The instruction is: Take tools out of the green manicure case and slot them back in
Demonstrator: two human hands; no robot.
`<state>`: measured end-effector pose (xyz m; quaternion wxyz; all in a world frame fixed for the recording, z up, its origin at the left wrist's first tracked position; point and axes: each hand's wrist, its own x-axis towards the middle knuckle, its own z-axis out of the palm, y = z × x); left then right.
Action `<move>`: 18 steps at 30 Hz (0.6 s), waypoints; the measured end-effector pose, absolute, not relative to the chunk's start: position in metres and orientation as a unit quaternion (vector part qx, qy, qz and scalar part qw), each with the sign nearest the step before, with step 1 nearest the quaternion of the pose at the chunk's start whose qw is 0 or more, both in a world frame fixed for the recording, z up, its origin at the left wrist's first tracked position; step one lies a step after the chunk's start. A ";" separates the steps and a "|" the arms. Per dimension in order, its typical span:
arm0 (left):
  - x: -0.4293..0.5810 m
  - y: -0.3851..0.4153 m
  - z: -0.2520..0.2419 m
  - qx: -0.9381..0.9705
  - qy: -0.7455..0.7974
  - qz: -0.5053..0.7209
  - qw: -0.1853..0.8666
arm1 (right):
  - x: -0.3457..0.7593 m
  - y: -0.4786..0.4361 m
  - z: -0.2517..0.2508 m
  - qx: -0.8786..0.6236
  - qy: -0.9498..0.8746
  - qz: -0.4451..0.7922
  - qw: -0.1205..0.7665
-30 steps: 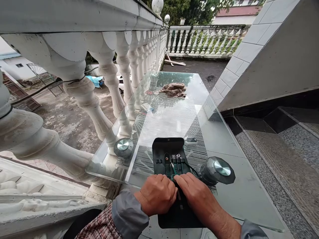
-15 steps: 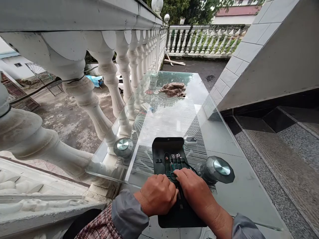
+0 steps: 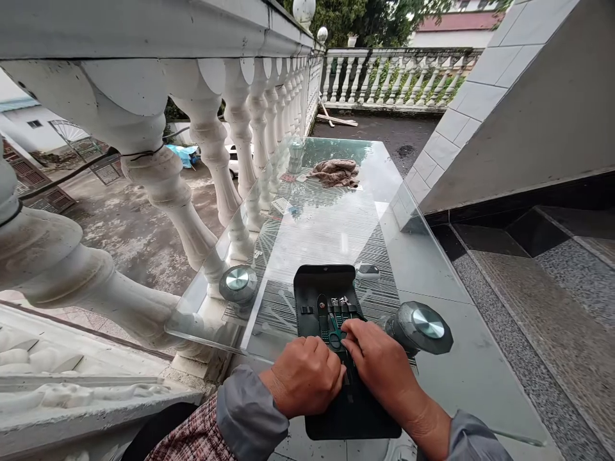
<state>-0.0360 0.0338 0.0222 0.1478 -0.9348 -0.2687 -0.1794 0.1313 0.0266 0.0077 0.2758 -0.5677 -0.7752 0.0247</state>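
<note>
Two hands: both are yours, bare below grey cuffs (image 3: 250, 404), side by side over an open black case.
Black case (image 3: 353, 419): it lies unfolded at the near end of the glass table (image 3: 432, 269), centred in front of you, its top flap pointing away from you.
Left hand (image 3: 307, 374): it covers the case's left side, fingers curled inward and pressed together like a loose fist; their tips are hidden, so what they grip cannot be told.
Right hand (image 3: 384, 365): it reaches over the case's right side, thumb and forefinger drawn close together at the scissors' handle; whether they pinch it cannot be told.
Scissors (image 3: 335, 334): green-handled, in the middle of the case, with the finger loops towards you.
Nail clippers (image 3: 341, 303): a metal-tipped pair stands in the case, just right of the scissors.
Black sheath (image 3: 321, 307): round-topped, with a small stud, left of the scissors.
Table legs: one disc-topped leg (image 3: 427, 322) stands to your right, another (image 3: 237, 280) to your left.
Brown cloth (image 3: 334, 173): crumpled at the table's far end.
White railing (image 3: 202, 147): it runs along your left; steps (image 3: 528, 282) are on your right.
</note>
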 end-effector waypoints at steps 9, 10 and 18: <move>-0.037 0.035 0.022 -0.934 -0.264 -0.188 0.151 | 0.176 0.062 0.017 -0.603 -0.724 0.000 0.336; -0.037 0.035 0.022 -0.934 -0.264 -0.189 0.152 | 0.183 0.068 0.014 -0.613 -0.721 -0.011 0.323; -0.035 0.039 0.024 -0.935 -0.265 -0.193 0.137 | 0.183 0.098 -0.001 -0.653 -0.732 -0.034 0.188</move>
